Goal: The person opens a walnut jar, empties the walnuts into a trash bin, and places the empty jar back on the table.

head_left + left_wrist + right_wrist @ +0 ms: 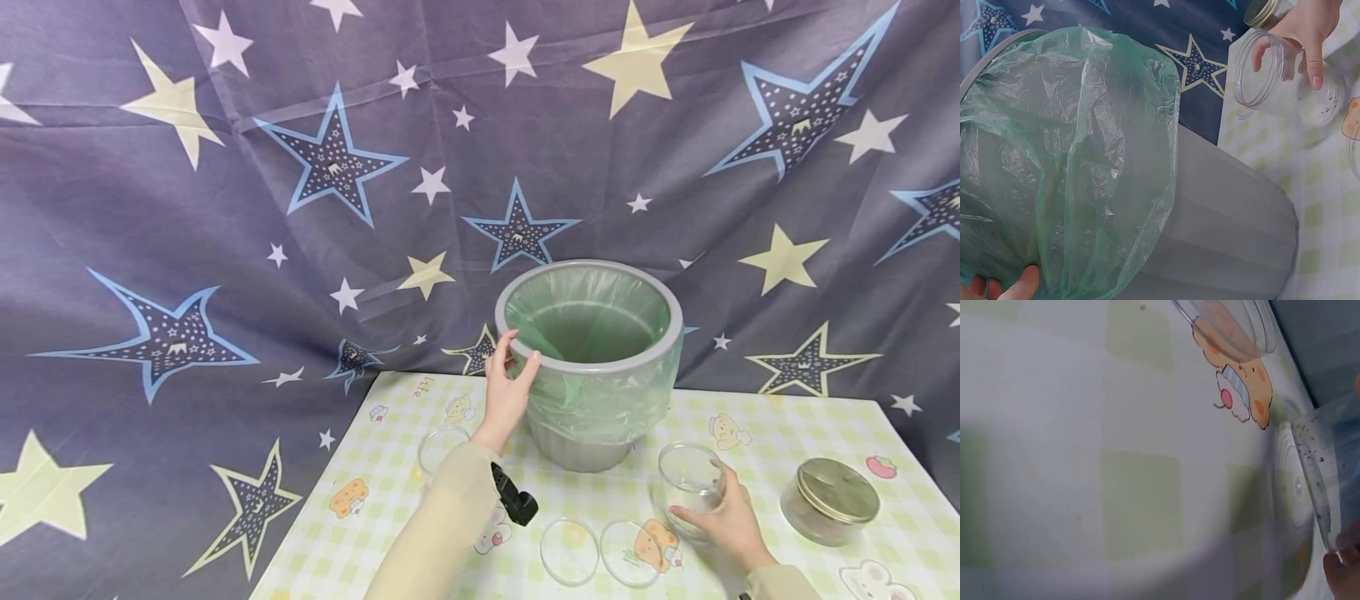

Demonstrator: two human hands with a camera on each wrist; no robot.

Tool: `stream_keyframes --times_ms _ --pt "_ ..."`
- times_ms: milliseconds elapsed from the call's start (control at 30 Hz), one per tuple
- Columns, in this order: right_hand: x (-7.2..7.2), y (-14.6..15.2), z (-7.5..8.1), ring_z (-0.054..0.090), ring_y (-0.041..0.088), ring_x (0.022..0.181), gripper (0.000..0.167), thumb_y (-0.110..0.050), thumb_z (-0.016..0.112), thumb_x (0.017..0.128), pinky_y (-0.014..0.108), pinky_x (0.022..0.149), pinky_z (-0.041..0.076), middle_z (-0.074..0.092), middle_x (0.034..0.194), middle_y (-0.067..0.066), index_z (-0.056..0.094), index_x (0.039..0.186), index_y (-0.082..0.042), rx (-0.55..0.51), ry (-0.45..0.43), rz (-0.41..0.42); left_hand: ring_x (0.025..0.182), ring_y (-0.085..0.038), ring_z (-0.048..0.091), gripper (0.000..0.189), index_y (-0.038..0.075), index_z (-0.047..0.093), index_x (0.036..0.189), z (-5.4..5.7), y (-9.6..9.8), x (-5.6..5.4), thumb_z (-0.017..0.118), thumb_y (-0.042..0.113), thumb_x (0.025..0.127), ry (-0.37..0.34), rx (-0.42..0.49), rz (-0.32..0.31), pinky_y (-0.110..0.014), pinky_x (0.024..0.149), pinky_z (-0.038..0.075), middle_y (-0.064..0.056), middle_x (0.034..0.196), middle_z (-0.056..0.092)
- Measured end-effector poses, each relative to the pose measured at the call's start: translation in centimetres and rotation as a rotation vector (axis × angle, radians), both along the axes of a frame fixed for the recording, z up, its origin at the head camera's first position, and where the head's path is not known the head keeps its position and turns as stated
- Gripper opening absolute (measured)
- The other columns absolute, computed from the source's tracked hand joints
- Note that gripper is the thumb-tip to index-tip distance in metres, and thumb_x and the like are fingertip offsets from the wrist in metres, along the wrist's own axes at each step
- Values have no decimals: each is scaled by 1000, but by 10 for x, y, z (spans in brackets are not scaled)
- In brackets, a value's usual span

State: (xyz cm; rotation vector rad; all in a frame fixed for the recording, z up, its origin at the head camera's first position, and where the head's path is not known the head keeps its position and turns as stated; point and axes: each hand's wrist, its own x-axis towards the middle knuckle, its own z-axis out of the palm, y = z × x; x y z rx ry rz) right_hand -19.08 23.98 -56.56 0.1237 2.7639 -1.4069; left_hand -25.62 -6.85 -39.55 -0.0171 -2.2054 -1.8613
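A grey trash bin [581, 454], lined with a thin green plastic bag [600, 400] folded over its rim, stands upright on the table. My left hand [504, 400] holds the bin's near left rim, with the thumb against the bag outside. In the left wrist view, only its fingertips [1025, 284] show at the bottom edge. To the right of the bin, my right hand [723, 517] grips a clear, lidless jar [686, 468] from its right side. Small dark specks lie at the jar's bottom [1316, 465]. Whether the jar touches the table is unclear.
Two clear round dishes [570, 554] lie side by side in front of the bin, and a third clear dish [442, 450] lies left, partly behind my left sleeve. A gold-lidded jar [828, 500] stands at the right. Behind the table hangs a starry curtain [420, 333].
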Motion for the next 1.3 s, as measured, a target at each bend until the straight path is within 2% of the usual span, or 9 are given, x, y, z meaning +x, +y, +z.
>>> stream_keyframes --times_ms 233,500,867,1033,1300 --pt "6 5 -2 35 57 121 120 -33 83 69 64 102 31 32 134 44 1 146 8 -17 -12 -28 122 -29 39 52 27 41 140 -1 0 -1 59 35 92 2 4 0 -44 96 43 -12 136 31" --pt "9 12 -6 25 57 128 127 -33 82 71 62 108 22 25 140 43 -13 145 7 -16 -77 -8 121 -28 39 53 27 40 141 -1 0 0 59 35 92 3 0 2 -43 95 44 -12 135 31" --pt "10 17 -7 21 58 129 124 -24 83 71 65 106 21 16 141 44 -11 145 7 -85 -19 6 120 -28 40 53 27 41 141 -1 0 -2 59 34 92 -3 -14 13 -43 96 43 -12 133 33" --pt "15 22 -2 28 58 123 119 -17 80 74 68 100 26 21 136 46 -11 146 6 -128 28 11 120 -28 40 52 26 41 141 -1 1 -2 59 33 92 5 -14 12 -44 96 43 -12 132 33" --pt "20 31 9 22 56 126 110 -12 76 78 70 97 25 15 139 43 -8 147 5 -182 94 26 120 -29 40 52 26 41 141 -2 0 -2 59 34 92 10 -16 11 -45 96 43 -13 134 31"
